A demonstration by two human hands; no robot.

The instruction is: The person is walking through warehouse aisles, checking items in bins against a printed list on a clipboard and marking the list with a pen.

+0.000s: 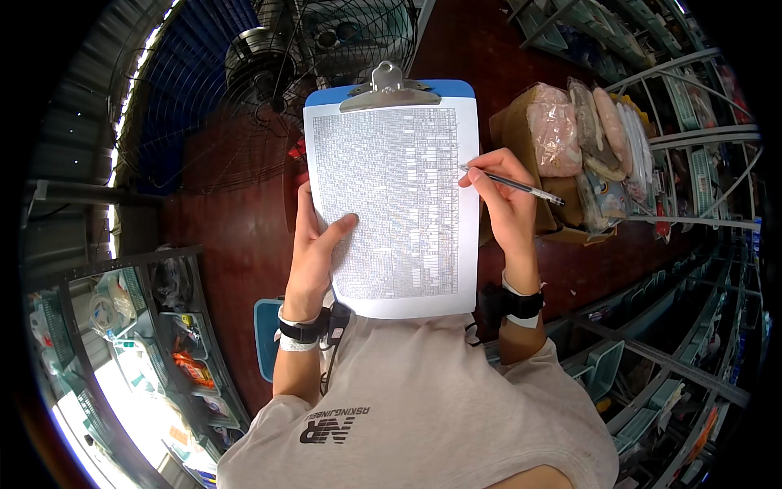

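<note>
A blue clipboard (451, 89) with a metal clip (388, 91) is held up in front of my body. Under the clip lies a white sheet of paper (379, 307) printed with a dense table. My left hand (316, 250) grips the clipboard's left edge, its thumb on the paper and its fingers hidden behind. In my right hand (506, 202) is a pen (528, 189) with a clear barrel and a black end. Its tip is at the right edge of the table; whether it touches the paper I cannot tell.
A large caged fan (263, 67) stands beyond the clipboard at upper left. On the right, a cardboard box (513, 125) holds plastic-wrapped textile goods (553, 131). Metal shelving with green baskets (605, 370) runs along the right, and another rack (177, 330) stands at lower left.
</note>
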